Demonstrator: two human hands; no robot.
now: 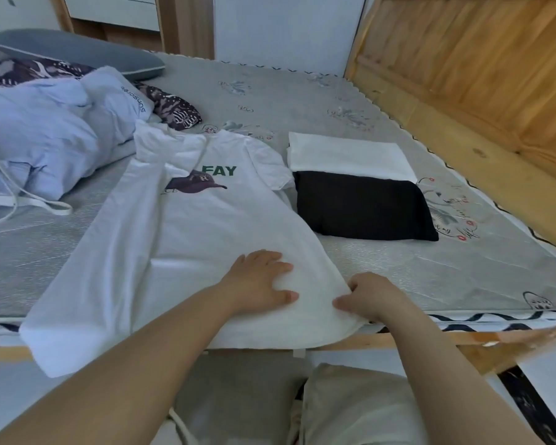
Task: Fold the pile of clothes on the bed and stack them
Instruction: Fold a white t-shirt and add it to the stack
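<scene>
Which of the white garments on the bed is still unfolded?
The white T-shirt with the cap print, spread flat under both hands. The other white garment is already folded into a rectangle, beside the folded black one.

Bare mattress [446, 271] lies open right of the shirt [180, 239] — folded stack [357, 187] beyond.

A white cotton T-shirt with a green "FAY" print [187, 226] is spread flat, front up, hem overhanging the bed edge. Beside it, a folded white garment [347, 157] overlaps a folded black garment [363, 210]. A crumpled pale-blue garment [45, 133] lies far left.
</scene>
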